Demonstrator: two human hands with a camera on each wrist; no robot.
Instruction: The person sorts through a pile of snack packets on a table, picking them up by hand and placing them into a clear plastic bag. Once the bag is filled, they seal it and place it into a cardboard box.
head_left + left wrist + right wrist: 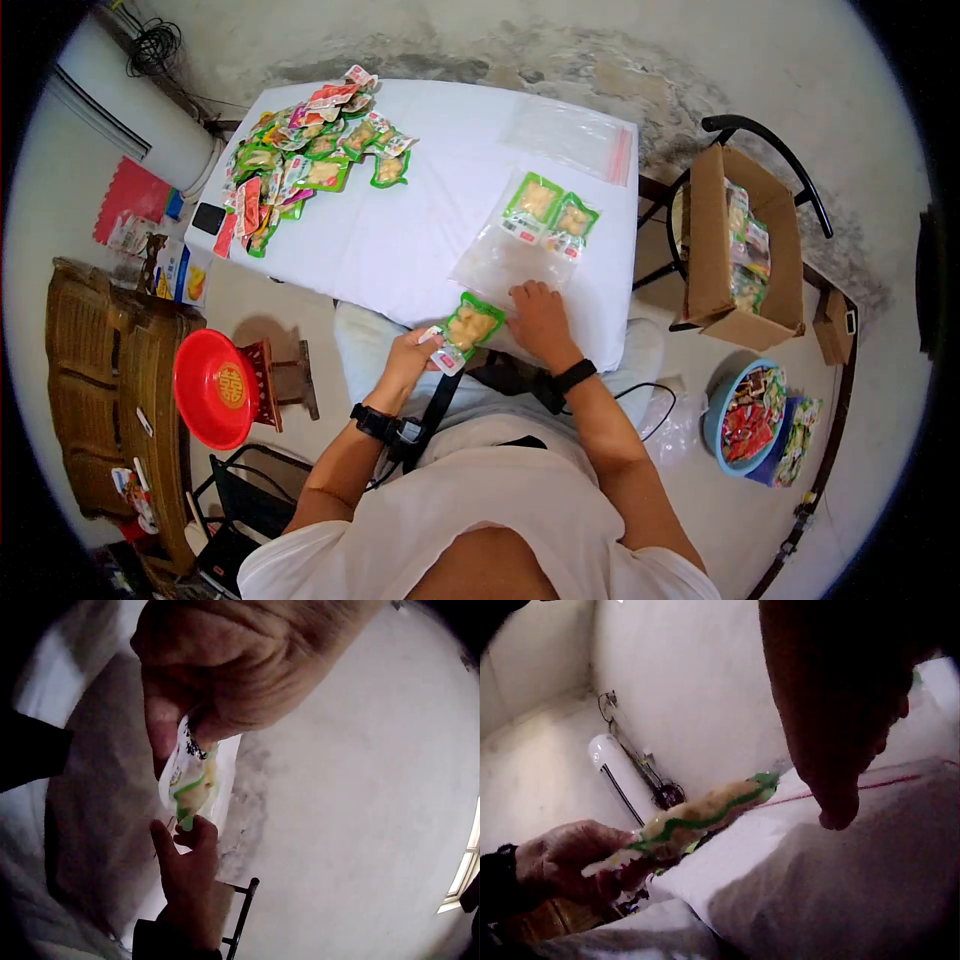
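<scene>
My left hand (405, 358) pinches a green-edged clear snack pouch (470, 328) by its white printed end, its pale yellow chunks showing. In the left wrist view the pouch (196, 791) extends from between thumb and fingers. My right hand (542, 318) lies at the near end of a clear zip bag (497, 258) on the white table, its thumb apart from the fingers. Two similar pouches (534, 205) rest on the far part of that bag. The right wrist view has the right hand (840, 727) dark in front, with the bag's red zip line behind.
A heap of snack pouches (320, 145) covers the table's far left, a black phone (208, 218) beside it. More clear zip bags (570, 135) lie far right. Right of the table are a cardboard box (707, 240) and a blue basin (716, 425); a red basin (205, 390) stands left.
</scene>
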